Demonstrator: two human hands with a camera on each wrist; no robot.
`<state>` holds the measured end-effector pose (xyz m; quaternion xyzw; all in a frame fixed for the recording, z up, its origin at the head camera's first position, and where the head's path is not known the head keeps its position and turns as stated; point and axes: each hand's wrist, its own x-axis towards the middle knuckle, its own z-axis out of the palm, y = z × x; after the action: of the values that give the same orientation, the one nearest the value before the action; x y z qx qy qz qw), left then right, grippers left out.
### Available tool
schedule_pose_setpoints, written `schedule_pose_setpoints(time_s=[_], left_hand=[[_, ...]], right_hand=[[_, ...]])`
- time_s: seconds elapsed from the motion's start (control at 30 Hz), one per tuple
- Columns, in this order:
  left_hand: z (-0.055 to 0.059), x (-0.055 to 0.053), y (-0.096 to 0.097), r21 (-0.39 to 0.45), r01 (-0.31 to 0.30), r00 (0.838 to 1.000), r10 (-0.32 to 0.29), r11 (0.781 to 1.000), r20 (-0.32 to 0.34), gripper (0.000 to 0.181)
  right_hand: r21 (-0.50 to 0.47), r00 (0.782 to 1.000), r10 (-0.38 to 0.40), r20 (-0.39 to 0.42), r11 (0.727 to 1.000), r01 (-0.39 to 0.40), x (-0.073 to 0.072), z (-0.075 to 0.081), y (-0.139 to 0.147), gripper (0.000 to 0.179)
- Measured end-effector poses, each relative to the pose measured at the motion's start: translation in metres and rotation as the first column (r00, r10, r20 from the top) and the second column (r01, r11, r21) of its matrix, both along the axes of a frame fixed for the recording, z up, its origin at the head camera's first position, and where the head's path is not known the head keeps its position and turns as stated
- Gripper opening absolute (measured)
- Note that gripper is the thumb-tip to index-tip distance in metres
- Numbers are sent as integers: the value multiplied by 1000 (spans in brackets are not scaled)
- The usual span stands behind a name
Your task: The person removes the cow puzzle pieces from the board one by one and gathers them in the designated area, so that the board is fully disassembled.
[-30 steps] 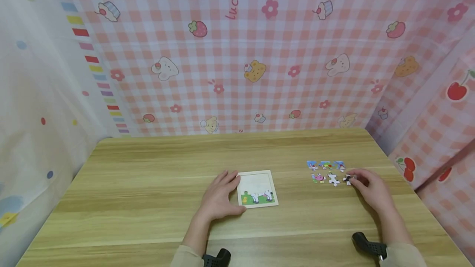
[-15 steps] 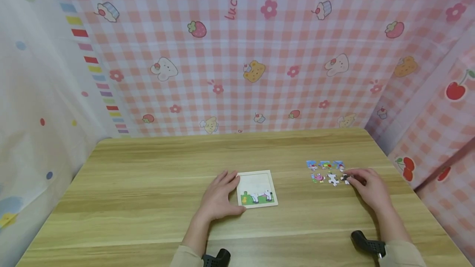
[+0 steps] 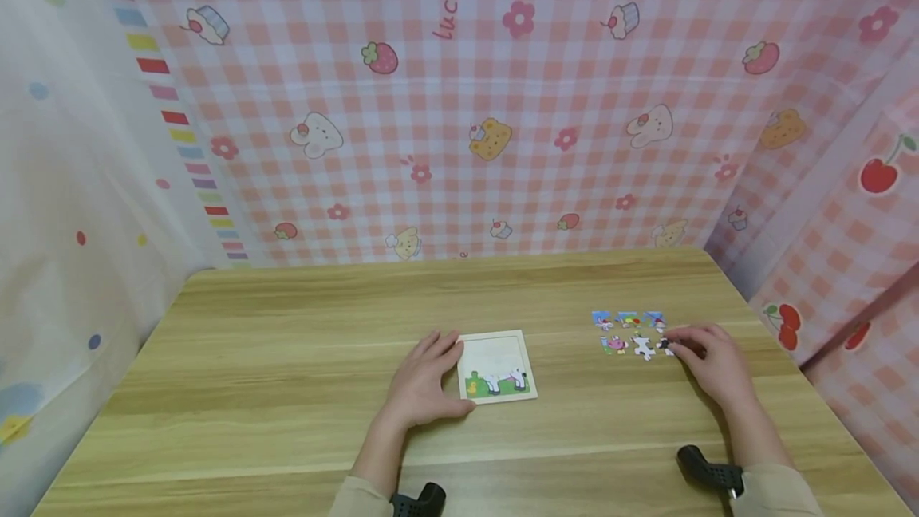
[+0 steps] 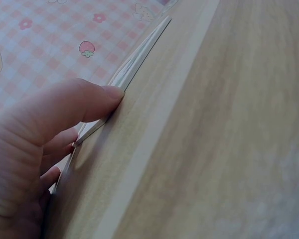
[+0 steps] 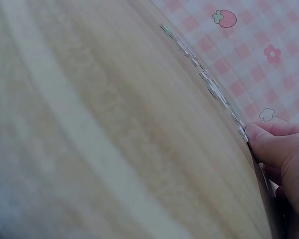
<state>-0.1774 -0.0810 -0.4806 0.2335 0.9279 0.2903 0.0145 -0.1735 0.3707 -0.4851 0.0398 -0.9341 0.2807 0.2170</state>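
A square wooden puzzle tray (image 3: 491,347) lies flat near the middle of the table. Its lower strip carries green pieces with white animal legs and a yellow duck; the upper part shows bare wood. My left hand (image 3: 425,383) holds the tray's left side, the thumb on the near edge and the fingers by the far left corner. To the right, my right hand (image 3: 714,364) pinches a black-and-white puzzle piece (image 3: 664,345) low at the table, partly hidden by the fingertips. Beside that piece lies a white puzzle piece (image 3: 644,349), and left of it a pink one (image 3: 615,345).
Behind these pieces, several blue-topped puzzle pieces (image 3: 628,320) form a back row. The wooden table (image 3: 287,373) reaches back to a pink checked cloth (image 3: 431,102). Black wrist mounts (image 3: 707,469) sit on both forearms.
My right hand has shifted slightly left, bringing the black-and-white piece closer to the white one. The left hand and the tray stay in place.
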Motion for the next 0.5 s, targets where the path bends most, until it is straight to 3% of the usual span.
schedule_pose_setpoints(time_s=[0.3,0.5], left_hand=[[-2,-1,-1,1,-5,1000,5,1000,0,92],[-1,-1,0,0,-4,1000,4,1000,0,92]], right_hand=[[-69,1000,-17,15,997,18,1,-1,4,15],[-108,999,-51,-17,993,49,4,1,0,16]])
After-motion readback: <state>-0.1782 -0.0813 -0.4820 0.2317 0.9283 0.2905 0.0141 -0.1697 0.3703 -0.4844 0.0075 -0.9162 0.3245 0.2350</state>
